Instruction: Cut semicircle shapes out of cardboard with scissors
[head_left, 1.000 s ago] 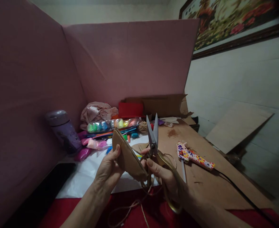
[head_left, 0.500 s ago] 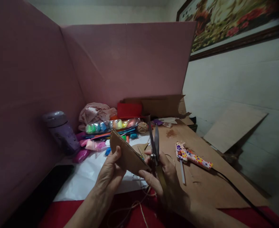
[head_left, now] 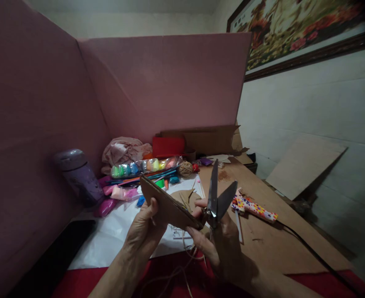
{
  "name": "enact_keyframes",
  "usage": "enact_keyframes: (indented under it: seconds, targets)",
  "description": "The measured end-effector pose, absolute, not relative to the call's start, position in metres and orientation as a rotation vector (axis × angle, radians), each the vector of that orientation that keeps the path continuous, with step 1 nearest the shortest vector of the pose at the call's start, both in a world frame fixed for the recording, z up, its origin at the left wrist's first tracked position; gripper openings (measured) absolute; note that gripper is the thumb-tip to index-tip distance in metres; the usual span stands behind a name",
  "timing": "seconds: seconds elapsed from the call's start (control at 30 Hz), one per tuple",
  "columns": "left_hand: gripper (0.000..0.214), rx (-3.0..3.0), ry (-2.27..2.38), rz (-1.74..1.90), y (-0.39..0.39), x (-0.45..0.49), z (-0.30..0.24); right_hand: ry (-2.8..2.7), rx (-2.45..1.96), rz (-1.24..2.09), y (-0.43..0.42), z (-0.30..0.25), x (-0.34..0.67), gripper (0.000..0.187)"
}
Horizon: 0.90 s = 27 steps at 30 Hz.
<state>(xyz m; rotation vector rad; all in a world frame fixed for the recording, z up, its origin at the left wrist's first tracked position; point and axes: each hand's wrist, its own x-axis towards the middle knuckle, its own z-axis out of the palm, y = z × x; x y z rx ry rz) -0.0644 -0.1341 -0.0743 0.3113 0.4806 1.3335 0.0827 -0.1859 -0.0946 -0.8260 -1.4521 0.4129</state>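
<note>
My left hand is clenched on a brown cardboard piece, thumb on its near face, holding it up off the table with its long edge slanting down to the right. My right hand grips the handles of the scissors, whose blades stand spread in a V pointing up. The low right end of the cardboard reaches the scissors just beside the pivot; whether it sits between the blades I cannot tell, since that spot is dark. To the right a flowered glue gun lies near on the wooden table, with bare wood around it. To the left, white paper lies under my wrist, and the pink board walls off the back and left.
</note>
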Motion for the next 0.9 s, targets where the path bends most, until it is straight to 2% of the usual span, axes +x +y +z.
enact_keyframes:
  seconds: [0.27, 0.5, 0.67, 0.9]
  targets:
    - [0.032, 0.312, 0.485, 1.33, -0.134, -0.063, -0.074, -1.444, -0.826, 0.417, -0.185, -0.094, 0.081, 0.037]
    - [0.032, 0.267, 0.561, 1.328, -0.137, -0.063, -0.068, -1.492, -0.761, 0.593, -0.187, -0.1, 0.087, 0.042]
    - [0.035, 0.248, 0.54, 1.334, -0.137, -0.063, -0.068, -1.536, -0.701, 0.667, -0.184, -0.1, 0.092, 0.034]
    - [0.031, 0.27, 0.538, 1.321, -0.136, -0.063, -0.071, -1.51, -0.739, 0.656, -0.185, -0.1, 0.087, 0.034]
